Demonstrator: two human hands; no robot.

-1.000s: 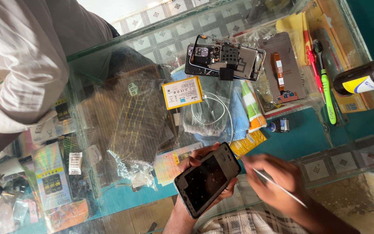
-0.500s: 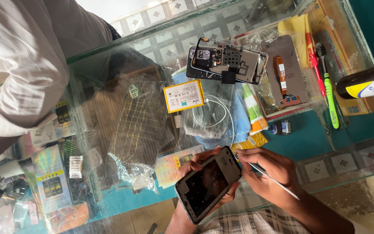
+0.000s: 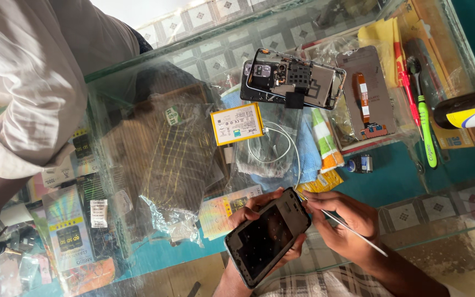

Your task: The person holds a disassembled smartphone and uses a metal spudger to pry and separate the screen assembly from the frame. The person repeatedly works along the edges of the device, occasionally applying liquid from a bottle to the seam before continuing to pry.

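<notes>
My left hand (image 3: 251, 212) holds a dark smartphone (image 3: 268, 236) screen-up above the near edge of a glass counter (image 3: 193, 60). My right hand (image 3: 343, 221) pinches a thin white stick tool (image 3: 353, 231), its tip touching the phone's upper right corner. Farther back on the glass lie an opened phone frame (image 3: 292, 77) with bare circuit boards, a yellow-edged battery (image 3: 236, 124) and a loose display panel (image 3: 366, 91) with an orange flex cable.
Another person in a white shirt (image 3: 34, 77) leans on the counter at left. A white cable (image 3: 273, 148), a blue cloth (image 3: 306, 148), a red screwdriver (image 3: 405, 77), a green toothbrush (image 3: 425, 124), a small bottle (image 3: 358, 164) and a dark tube (image 3: 468, 113) lie about.
The phone and my two hands have shifted slightly right and up in view. The tool tip has come to the phone's corner. The other person stays put.
</notes>
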